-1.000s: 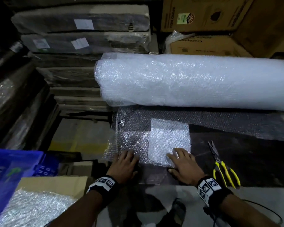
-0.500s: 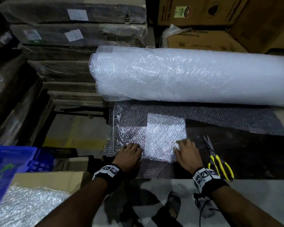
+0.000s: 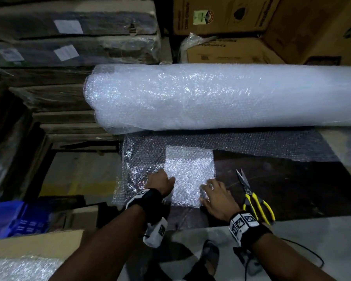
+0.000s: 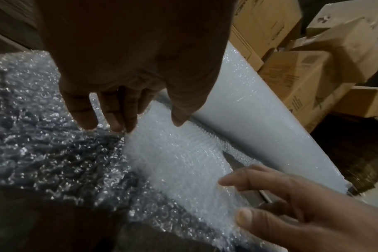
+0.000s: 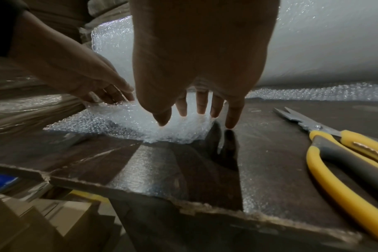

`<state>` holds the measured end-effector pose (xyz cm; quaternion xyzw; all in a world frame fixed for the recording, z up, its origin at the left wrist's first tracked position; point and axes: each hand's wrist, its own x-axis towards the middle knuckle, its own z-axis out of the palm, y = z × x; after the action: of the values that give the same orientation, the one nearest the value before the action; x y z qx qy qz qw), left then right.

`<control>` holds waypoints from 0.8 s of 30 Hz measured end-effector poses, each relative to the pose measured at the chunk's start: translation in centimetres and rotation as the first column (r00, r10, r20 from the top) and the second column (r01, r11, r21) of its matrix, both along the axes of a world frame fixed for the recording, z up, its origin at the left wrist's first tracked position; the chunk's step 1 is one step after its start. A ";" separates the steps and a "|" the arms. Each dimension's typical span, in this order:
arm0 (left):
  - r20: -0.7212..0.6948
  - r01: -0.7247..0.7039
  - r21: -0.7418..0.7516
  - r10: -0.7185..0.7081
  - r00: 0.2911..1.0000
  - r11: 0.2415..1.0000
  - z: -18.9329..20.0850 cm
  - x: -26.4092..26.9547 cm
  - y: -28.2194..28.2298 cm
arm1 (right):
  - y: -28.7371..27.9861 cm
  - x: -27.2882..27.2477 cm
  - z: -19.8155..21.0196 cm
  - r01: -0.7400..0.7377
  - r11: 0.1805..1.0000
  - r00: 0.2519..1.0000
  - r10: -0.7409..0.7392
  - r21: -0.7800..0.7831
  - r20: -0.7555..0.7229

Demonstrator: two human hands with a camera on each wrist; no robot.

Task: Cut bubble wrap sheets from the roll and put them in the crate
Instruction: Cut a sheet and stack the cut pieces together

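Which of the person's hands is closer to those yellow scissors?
Right. The right hand rests on the folded bubble wrap just beside the scissors; the left hand is across the wrap, farther away.

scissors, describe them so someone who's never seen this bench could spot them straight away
Start at the big white bubble wrap roll lying across the back of the dark worktop. In front of it, just right of the right hand, lie the scissors. They are the only thing there with bright yellow handles.

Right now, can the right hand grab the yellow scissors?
Probably yes. The scissors lie bare on the dark board just to the right of the right hand, with nothing between them. That hand would first have to let go of the folded bubble wrap.
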<state>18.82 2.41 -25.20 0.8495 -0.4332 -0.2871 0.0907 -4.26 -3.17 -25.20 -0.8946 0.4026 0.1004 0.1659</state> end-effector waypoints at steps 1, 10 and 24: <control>-0.003 -0.015 0.001 0.015 1.000 1.000 -0.2 0.1 -0.2 | -0.2 -0.1 0.0 -0.009 1.000 1.000 0.009 0.007 0.009; -0.124 -0.114 0.014 0.115 0.986 0.993 0.0 0.4 -1.2 | -0.6 -0.7 -0.1 -0.045 0.999 0.998 0.044 0.016 0.032; -0.200 -0.172 -0.036 0.162 0.966 0.984 1.1 -0.3 -0.7 | -1.0 -1.5 0.7 -0.045 0.999 0.991 0.043 0.013 0.126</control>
<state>18.52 1.68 -24.13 0.8478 -0.3565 -0.3492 0.1794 -5.80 -4.13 -24.51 -0.9064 0.3709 0.0506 0.1957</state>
